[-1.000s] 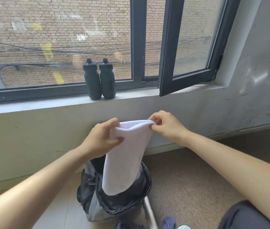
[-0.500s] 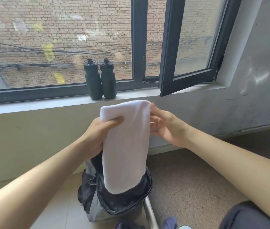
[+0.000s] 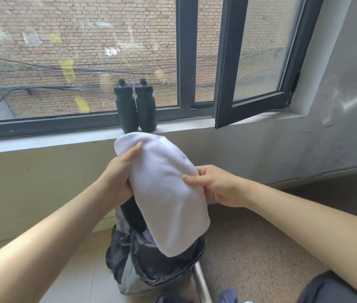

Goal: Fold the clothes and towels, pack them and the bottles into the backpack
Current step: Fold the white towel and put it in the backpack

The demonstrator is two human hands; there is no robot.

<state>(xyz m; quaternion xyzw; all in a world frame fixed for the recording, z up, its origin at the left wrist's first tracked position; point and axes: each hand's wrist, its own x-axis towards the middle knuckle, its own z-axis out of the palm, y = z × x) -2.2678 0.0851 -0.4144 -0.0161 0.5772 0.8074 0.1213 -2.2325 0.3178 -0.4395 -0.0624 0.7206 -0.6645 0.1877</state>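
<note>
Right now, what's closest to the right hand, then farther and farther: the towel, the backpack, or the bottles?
From the right hand:
1. Towel, pinched in its fingers.
2. Backpack, below on the floor.
3. Bottles, up on the windowsill, side by side; too close to rank.

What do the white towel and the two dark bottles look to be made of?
White towel: soft terry-like cloth, matte and fuzzy, draping limply. Two dark bottles on the windowsill: probably matte plastic, with moulded push-pull caps and dull sheen; not certain.

head view | looks forward-down from above | close to hands | faces window wall point(image 3: 337, 106)
</note>
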